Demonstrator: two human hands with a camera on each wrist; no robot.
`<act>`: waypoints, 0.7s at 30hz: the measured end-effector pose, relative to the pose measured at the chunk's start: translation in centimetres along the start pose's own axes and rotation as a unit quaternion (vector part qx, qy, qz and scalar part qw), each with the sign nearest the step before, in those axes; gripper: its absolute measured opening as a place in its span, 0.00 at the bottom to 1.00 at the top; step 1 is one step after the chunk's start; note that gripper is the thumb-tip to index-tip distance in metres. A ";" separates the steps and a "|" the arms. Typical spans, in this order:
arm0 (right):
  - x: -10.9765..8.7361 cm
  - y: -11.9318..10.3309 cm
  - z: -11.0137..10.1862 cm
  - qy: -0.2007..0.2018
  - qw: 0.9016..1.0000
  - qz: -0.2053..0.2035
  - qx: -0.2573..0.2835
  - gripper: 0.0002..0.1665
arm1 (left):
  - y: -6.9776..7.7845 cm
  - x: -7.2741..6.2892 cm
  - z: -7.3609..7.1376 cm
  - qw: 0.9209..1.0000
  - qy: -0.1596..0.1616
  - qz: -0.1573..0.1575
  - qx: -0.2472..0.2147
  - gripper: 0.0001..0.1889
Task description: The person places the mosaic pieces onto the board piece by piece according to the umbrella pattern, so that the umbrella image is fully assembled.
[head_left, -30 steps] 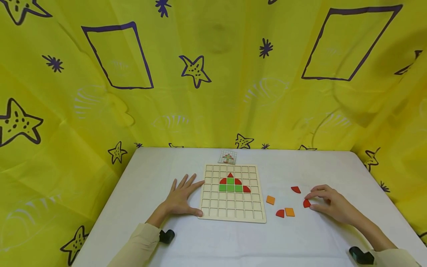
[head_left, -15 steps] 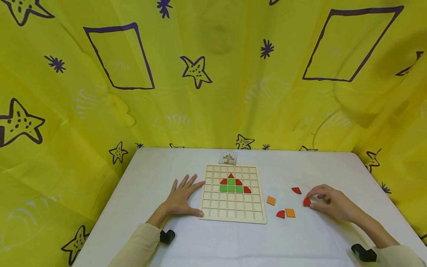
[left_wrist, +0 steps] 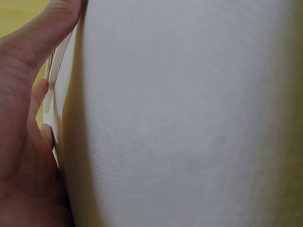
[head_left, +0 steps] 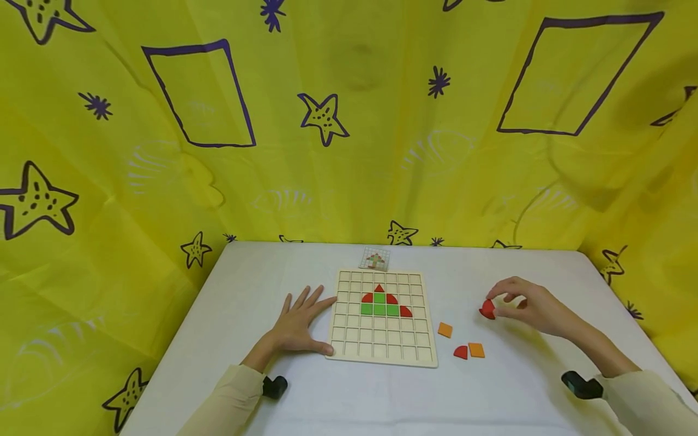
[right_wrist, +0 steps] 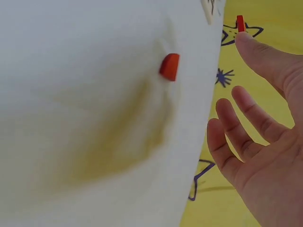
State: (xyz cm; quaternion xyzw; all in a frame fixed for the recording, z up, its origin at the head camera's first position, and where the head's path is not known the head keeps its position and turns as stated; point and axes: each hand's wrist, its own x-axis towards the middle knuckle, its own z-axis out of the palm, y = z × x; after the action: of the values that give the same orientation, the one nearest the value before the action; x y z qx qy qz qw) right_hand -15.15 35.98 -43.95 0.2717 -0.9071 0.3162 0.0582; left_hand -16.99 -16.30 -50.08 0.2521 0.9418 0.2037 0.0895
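My right hand [head_left: 526, 306] pinches a red quarter-circle tile [right_wrist: 240, 23] between thumb and fingers, raised off the white table. Below it lies another red quarter-circle tile [right_wrist: 169, 67], which the held one overlaps in the head view. My left hand [head_left: 297, 326] is spread flat, its index fingertip and thumb at the left edge of a wooden grid board [head_left: 380, 336]. Set in the board are a red triangle [head_left: 378, 289], several green squares [head_left: 380, 309] and red quarter-circles [head_left: 406, 311]. In the left wrist view, the thumb [left_wrist: 52, 23] hides part of the board's edge.
Between board and right hand lie two orange square tiles, one near the board [head_left: 445, 330], one nearer me [head_left: 477, 350] beside a red quarter-circle [head_left: 461, 352]. A small pattern card [head_left: 374, 258] sits behind the board. A yellow curtain [head_left: 349, 181] stands at the table's far edge.
My right hand has picked up the red quarter-circle and carried it forward and left, over the farther red one. The left hand keeps its place on the board.
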 end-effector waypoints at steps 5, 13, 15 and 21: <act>2.2 -1.1 -0.2 -0.015 1.000 0.023 0.003 0.16 | 0.1 -0.1 -0.1 1.000 0.000 0.002 -0.003 0.59; 5.3 -3.1 0.1 -0.032 0.998 0.042 0.015 0.15 | 0.1 0.0 0.0 1.000 -0.001 0.000 0.003 0.59; 6.0 -3.4 0.4 -0.034 0.999 0.038 0.020 0.14 | 0.1 0.0 0.0 1.000 -0.004 -0.002 0.004 0.59; 8.2 -4.4 1.5 -0.037 0.999 0.023 0.031 0.14 | 0.1 0.0 0.0 1.000 0.000 0.000 0.002 0.59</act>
State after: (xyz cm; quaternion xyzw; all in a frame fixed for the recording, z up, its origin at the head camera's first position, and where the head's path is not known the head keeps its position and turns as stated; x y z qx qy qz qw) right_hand -19.65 28.52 -40.48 0.2645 -0.9041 0.3354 0.0087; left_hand -16.98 -16.23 -50.08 0.2521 0.9422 0.2020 0.0886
